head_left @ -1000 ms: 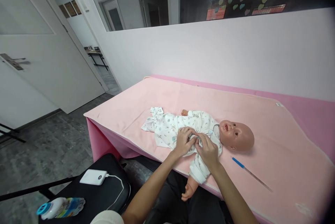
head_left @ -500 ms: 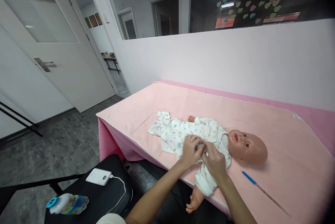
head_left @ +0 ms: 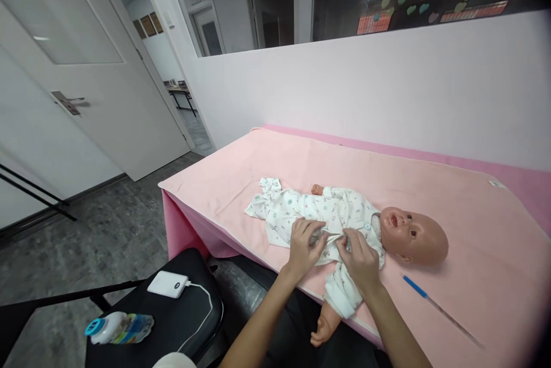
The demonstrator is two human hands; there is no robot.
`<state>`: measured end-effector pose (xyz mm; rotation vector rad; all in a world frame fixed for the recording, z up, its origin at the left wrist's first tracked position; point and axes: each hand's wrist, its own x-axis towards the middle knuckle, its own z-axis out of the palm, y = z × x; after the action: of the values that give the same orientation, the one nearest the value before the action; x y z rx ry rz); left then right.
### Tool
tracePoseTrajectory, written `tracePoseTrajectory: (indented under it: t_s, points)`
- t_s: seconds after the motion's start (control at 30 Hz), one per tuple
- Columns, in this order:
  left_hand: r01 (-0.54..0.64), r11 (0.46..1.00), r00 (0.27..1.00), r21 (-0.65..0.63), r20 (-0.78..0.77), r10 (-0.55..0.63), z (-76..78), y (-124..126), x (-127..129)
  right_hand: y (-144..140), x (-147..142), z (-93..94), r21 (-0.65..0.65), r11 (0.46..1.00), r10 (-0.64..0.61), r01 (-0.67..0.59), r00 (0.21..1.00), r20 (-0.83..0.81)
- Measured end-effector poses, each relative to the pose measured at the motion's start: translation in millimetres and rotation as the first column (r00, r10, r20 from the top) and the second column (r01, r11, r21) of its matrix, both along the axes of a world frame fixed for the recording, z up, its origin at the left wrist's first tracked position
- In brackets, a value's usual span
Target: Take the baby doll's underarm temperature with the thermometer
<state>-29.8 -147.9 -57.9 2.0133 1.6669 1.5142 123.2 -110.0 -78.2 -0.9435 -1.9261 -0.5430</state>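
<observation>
A baby doll (head_left: pixel 413 236) lies on its back on a pink blanket (head_left: pixel 336 167), head to the right. It wears a white printed onesie (head_left: pixel 301 210) with small blue snaps. My left hand (head_left: pixel 303 244) pinches the onesie's front edge at the doll's belly. Close beside it, my right hand (head_left: pixel 359 259) pinches the same fabric edge nearer the chest. One bare doll arm (head_left: pixel 322 325) hangs over the table's near edge.
A blue-tipped thin stick (head_left: pixel 439 308) lies on the blanket right of the doll. At lower left a black chair (head_left: pixel 172 322) holds a white power bank (head_left: pixel 167 284) with cable and a blue-capped bottle (head_left: pixel 116 326). A white door (head_left: pixel 86 86) stands open at left.
Both hands slid slightly apart along the onesie's front, the left moving toward the doll's legs. The camera view shifted a little.
</observation>
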Motion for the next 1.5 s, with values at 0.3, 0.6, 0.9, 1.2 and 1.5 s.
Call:
tracePoseTrajectory:
  t_s: [0.3, 0.6, 0.9, 1.2, 1.5]
  points:
    - [-0.067, 0.997, 0.989, 0.032, 0.132, 0.062, -9.1, 2.6, -8.1, -9.2, -8.6, 10.1, -0.008, 0.998, -0.066, 0.066, 0.998, 0.008]
    - [-0.095, 0.995, 0.993, 0.032, -0.072, 0.098, -2.6, 4.8, -4.5, -14.7, -19.2, 11.7, -0.29, 0.954, 0.083, -0.076, 0.997, 0.01]
    - [0.006, 1.0, 0.981, 0.031, -0.194, 0.0, 13.7, -0.9, -26.4, -12.2, -22.3, 25.1, -0.348, 0.926, 0.132, -0.147, 0.989, -0.066]
    - [0.126, 0.989, 0.946, -0.079, -0.291, -0.144, 10.9, 6.4, -24.6, -5.6, -24.8, 16.5, -0.382, 0.909, 0.099, -0.166, 0.977, -0.191]
    - [0.07, 0.995, 0.976, -0.075, -0.2, -0.083, 8.4, 11.0, -20.0, -1.6, -26.3, 14.2, -0.352, 0.924, 0.066, -0.149, 0.969, -0.237]
